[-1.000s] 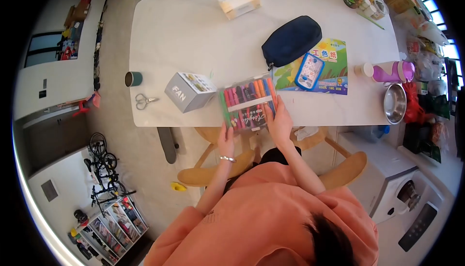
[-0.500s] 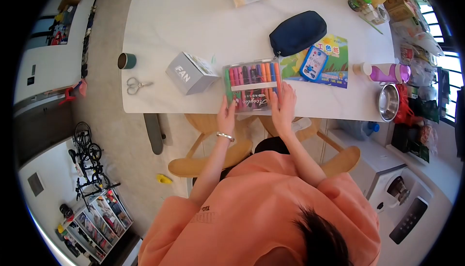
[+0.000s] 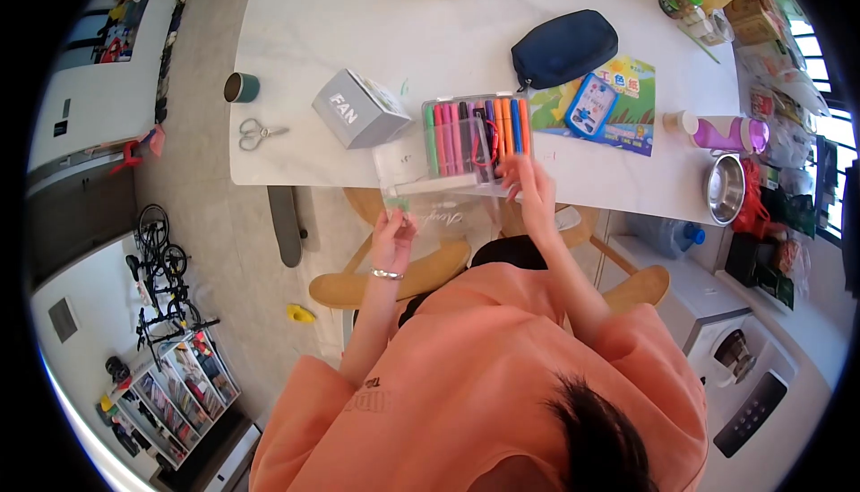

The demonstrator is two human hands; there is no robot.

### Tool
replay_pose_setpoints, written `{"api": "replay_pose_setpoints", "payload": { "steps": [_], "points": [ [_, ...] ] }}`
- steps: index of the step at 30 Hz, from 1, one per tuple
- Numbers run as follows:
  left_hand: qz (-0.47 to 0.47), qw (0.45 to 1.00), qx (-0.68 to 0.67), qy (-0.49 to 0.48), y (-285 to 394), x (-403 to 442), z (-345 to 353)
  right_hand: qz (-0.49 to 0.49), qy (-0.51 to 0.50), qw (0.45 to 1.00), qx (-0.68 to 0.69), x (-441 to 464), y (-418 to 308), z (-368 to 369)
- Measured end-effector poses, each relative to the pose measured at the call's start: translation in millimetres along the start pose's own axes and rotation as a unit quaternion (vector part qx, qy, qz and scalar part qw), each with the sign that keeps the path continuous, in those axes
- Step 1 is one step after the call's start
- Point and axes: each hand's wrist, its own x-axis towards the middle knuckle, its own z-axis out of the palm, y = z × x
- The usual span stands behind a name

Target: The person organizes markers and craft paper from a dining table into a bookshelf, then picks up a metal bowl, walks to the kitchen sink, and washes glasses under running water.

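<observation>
A case of colored markers (image 3: 455,142) lies at the table's near edge, with green, pink, black, orange and blue pens in a row. Its clear plastic lid (image 3: 439,205) is off the pens and juts over the edge toward my body. My left hand (image 3: 392,239) pinches the lid's lower left corner. By the case's lower right corner is my right hand (image 3: 528,189), fingers bent and apart, with nothing visible in them. A thin red loop shows among the pens. To the left stands a grey box marked FAN (image 3: 354,116).
Scissors (image 3: 260,133) and a green cup (image 3: 241,88) sit at left. A navy pouch (image 3: 566,48), a colored-paper pack (image 3: 636,102) and a blue-framed item (image 3: 592,105) lie at right. Further right are a purple bottle (image 3: 730,133) and a steel bowl (image 3: 724,189). Chairs stand below the edge.
The lid has come away from the top of the marker case, pulled toward me and left by my left hand. My right hand has left the case's side. The view has shifted slightly.
</observation>
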Motion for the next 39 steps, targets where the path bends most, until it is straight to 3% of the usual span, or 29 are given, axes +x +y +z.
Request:
{"api": "replay_pose_setpoints", "payload": {
  "steps": [1,2,3,5,8,10,12,13,15,17,19,21,24,26,28,30,31,33,34,35,37,38,39],
  "points": [
    [-0.008,1.0,-0.019,-0.003,0.4,-6.7,-8.0,-0.089,0.075,0.958,-0.262,12.9,-1.0,6.1],
    [-0.007,1.0,-0.017,-0.003,0.0,-12.1,-14.8,-0.173,0.144,0.835,-0.502,26.6,-1.6,11.5],
    [-0.015,1.0,-0.023,0.013,-0.3,-18.3,-18.9,-0.173,0.146,0.835,-0.501,39.0,1.4,15.7],
    [-0.024,0.999,-0.03,0.032,-2.5,-29.1,-27.2,-0.251,0.165,0.745,-0.596,56.8,13.0,22.4],
    [-0.02,0.997,-0.044,0.053,-4.7,-38.0,-41.4,-0.194,0.136,0.783,-0.575,66.6,23.5,28.4],
    [-0.005,0.996,-0.069,0.057,-7.8,-42.6,-48.5,-0.208,0.157,0.804,-0.535,69.4,26.9,30.7],
    [-0.002,0.996,-0.075,0.057,-9.0,-43.6,-52.3,-0.151,0.154,0.88,-0.424,74.7,31.7,27.7],
    [0.001,0.995,-0.078,0.054,-8.8,-43.5,-52.7,-0.15,0.153,0.88,-0.425,74.8,31.2,24.5],
    [0.0,0.996,-0.072,0.057,-7.0,-43.3,-50.9,-0.2,0.166,0.899,-0.352,73.2,24.7,11.2],
    [-0.002,0.995,-0.069,0.065,-8.0,-44.9,-51.6,-0.183,0.244,0.917,-0.255,59.1,-8.9,-8.4],
    [0.001,0.997,-0.035,0.068,-8.4,-40.7,-51.7,-0.291,0.336,0.887,-0.125,61.6,-22.6,-53.8],
    [-0.003,0.997,-0.019,0.069,-8.7,-37.4,-46.6,-0.313,0.399,0.837,-0.204,71.0,-33.5,-112.2],
    [-0.019,0.997,0.007,0.07,-12.4,-29.0,-39.6,-0.279,0.431,0.798,-0.315,87.1,-43.1,-178.5],
    [-0.03,0.997,0.017,0.071,-15.4,-23.0,-34.1,-0.196,0.384,0.79,-0.436,94.5,-42.4,-203.6],
    [-0.038,0.997,0.025,0.064,-19.2,-14.6,-24.2,-0.184,0.364,0.777,-0.48,89.9,-41.2,-200.6],
    [-0.027,0.997,0.036,0.068,-24.7,-3.7,-7.7,-0.246,0.411,0.663,-0.576,84.0,-32.5,-191.3],
    [-0.017,0.996,0.042,0.073,-27.1,1.3,3.7,-0.246,0.411,0.663,-0.576,76.8,-33.0,-177.4],
    [-0.007,0.996,0.05,0.069,-28.5,12.7,28.8,-0.354,0.414,0.591,-0.595,59.6,-31.1,-141.0],
    [0.003,0.996,0.058,0.065,-28.8,18.6,41.0,-0.258,0.36,0.748,-0.494,48.8,-28.5,-116.2],
    [0.002,0.996,0.057,0.066,-29.7,23.9,50.8,-0.148,0.29,0.87,-0.371,39.6,-23.4,-91.6],
    [0.007,0.997,0.063,0.053,-32.1,35.3,65.5,-0.082,0.179,0.962,-0.189,33.2,-0.6,-62.9],
    [0.006,0.997,0.062,0.052,-34.7,41.9,68.9,-0.081,0.179,0.962,-0.19,29.4,0.8,-49.1],
    [0.028,0.99,0.127,0.053,-38.0,48.5,70.4,-0.128,0.201,0.929,-0.284,25.6,-0.5,-36.2]
  ]
}}
